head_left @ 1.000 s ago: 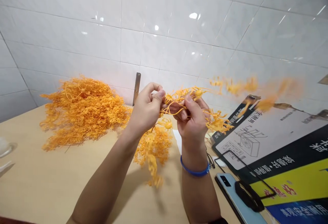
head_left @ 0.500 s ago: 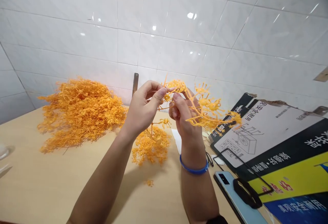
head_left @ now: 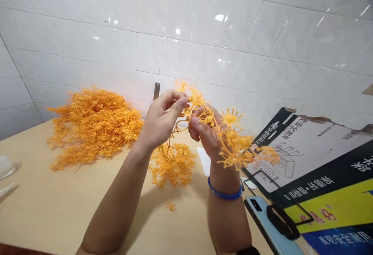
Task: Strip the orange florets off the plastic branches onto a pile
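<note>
Between my hands is an orange branching plastic sprig [head_left: 231, 136] with small star-shaped flower heads. My left hand [head_left: 163, 119] pinches the sprig's left part between thumb and fingertips. My right hand [head_left: 207, 132], with a blue wristband [head_left: 225, 194], has thumb and fingers curled round a stem; the branches spread over its back and wrist. Below the hands, a smaller orange sprig cluster [head_left: 173, 163] hangs or rests just over the table; I cannot tell whether it joins the held piece. A loose orange flower head [head_left: 171, 207] lies on the wood.
A large heap of orange sprigs [head_left: 96, 126] covers the table's left back. At right are a printed cardboard box [head_left: 320, 161], a light blue phone [head_left: 271, 224] and a black band [head_left: 282, 220]. A dark upright strip [head_left: 156, 91] stands at the tiled wall [head_left: 110, 60].
The held sprig has turned; its branches now rise higher between my hands and droop over my right wrist. My right hand has rotated slightly. Both hands keep their grip.
</note>
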`<state>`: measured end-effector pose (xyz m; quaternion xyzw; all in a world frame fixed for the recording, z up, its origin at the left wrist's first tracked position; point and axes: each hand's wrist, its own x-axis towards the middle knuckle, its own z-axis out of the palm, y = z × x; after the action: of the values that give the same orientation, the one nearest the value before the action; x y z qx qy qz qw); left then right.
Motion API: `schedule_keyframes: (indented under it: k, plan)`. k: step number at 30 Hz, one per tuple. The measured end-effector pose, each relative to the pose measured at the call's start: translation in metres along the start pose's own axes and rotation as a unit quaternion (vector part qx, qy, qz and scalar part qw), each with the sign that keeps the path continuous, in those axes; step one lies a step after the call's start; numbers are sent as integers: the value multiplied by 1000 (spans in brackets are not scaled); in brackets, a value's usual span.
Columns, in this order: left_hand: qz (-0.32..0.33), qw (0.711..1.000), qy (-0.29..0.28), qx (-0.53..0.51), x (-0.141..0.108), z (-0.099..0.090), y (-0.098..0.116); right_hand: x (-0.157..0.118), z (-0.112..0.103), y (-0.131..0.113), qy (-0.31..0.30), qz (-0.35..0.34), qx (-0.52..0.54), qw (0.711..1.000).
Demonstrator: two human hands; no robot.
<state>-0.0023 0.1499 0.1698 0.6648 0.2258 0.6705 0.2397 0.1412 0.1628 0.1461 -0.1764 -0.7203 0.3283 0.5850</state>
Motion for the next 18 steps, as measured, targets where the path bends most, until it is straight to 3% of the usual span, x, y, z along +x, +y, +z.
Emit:
schedule_keyframes:
  k: [5,9,13,18]
  plan:
    - [7,1000,12,1,0,-2,2,-1,-1,-5,-33,-17,-53,998]
    - [-15,999,27,-9,-1,1,2,-3,1,-6,-81,-25,-28,996]
    - [-41,998,16,-48,-2,6,2,-2,5,-2,-15,-23,25,999]
    - [-28,996,-69,-52,-4,7,3,3,7,5,41,-63,24,997]
